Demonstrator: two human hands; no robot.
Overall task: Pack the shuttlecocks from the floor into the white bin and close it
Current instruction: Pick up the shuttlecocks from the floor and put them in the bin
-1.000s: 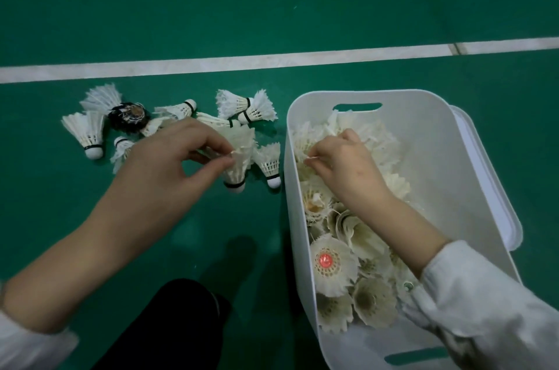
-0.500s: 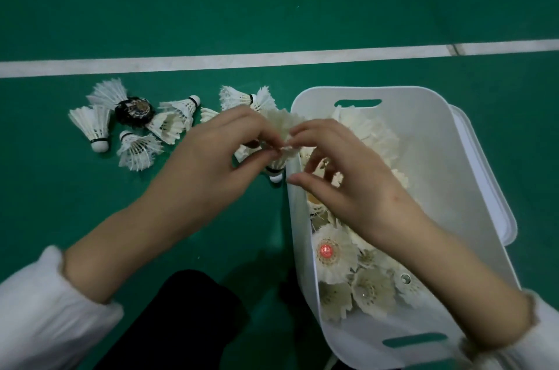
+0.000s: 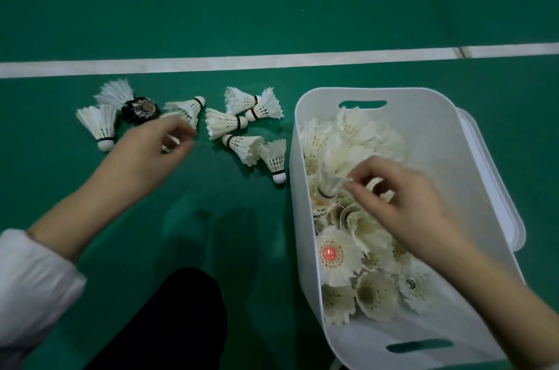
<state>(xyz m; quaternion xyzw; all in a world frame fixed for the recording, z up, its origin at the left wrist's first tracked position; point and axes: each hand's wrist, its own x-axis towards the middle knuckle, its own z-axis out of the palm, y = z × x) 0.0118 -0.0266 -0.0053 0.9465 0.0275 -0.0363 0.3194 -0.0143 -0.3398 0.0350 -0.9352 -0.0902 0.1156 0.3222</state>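
head view
left hand (image 3: 151,155): above the loose shuttlecocks (image 3: 230,123) on the green floor (image 3: 272,0); fingers curled, but blurred, so I cannot tell if they hold one.
right hand (image 3: 405,203): inside the white bin (image 3: 423,97); thumb and finger pinch the feathers of one shuttlecock (image 3: 328,180).
white bin: open, just right of the loose shuttlecocks, many already inside.

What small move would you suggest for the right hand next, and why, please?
Probably release: the right hand pinches a shuttlecock already inside the white bin, while several more lie on the floor near the left hand.
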